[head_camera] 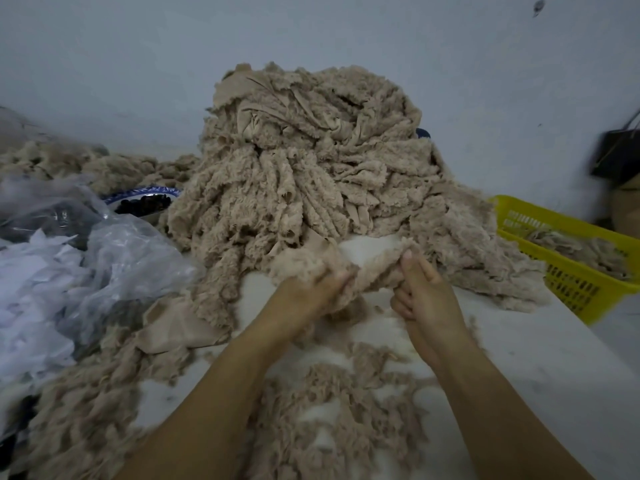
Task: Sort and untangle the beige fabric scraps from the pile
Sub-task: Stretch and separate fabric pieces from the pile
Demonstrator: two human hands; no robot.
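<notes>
**Head view: separating one strip at the foot of the pile.** The left grip (308,296) and the right grip (427,296), both bare hands, each clench one end of a single beige fabric scrap (372,273). The scrap sags between them just above the table (526,362), at the near edge of the pile (311,161).

The step is best done by drawing the ends apart slowly and low, so that snagged fleece slips loose rather than tears. One grip can anchor while the other works along the edge. The yellow basket (568,289), to the right of the pile, already holds beige pieces and is probably the destination for freed scraps.

The left fingertips are buried in the fleece. It cannot be told whether the scrap is free of the pile behind it. More loose scraps (329,400) lie between the forearms. The basket is blurred and cut off by the frame edge. A blue-rimmed bowl (145,194) is half hidden behind plastic bags (114,261), and its dark contents cannot be identified.
</notes>
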